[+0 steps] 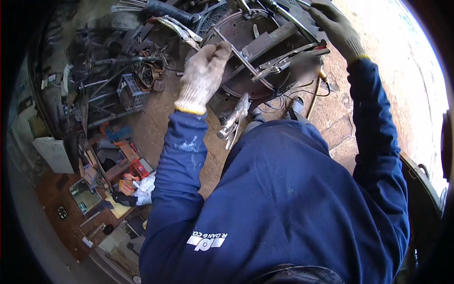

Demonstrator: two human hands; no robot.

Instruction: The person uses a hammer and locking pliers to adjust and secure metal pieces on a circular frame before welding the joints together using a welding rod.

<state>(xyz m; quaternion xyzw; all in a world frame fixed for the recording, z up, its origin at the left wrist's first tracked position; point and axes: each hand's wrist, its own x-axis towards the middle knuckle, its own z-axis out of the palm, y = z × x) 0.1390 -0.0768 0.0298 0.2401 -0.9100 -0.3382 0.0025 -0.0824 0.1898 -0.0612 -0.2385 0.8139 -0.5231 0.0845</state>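
My left hand [204,71], in a knitted work glove, is closed with its fingertips at a thin metal rod [240,57]. The rod slants across a dark round metal plate [236,33]. Locking pliers [178,32] are clamped at the plate's left edge, other locking pliers [236,116] at its near edge, and a third pair of locking pliers [276,64] lies by the rod's near end. Gloved too, my right hand [338,31] is beyond the plate's right side, fingers curled near the upper edge; what they hold is not clear. A long metal bar [295,21] runs beside it.
A flat steel bar [269,41] lies across the plate. Cables [309,92] trail on the floor near my feet. Scrap metal and a grey plastic crate [133,90] stand at left. Farther down is a cluttered wooden bench [52,208].
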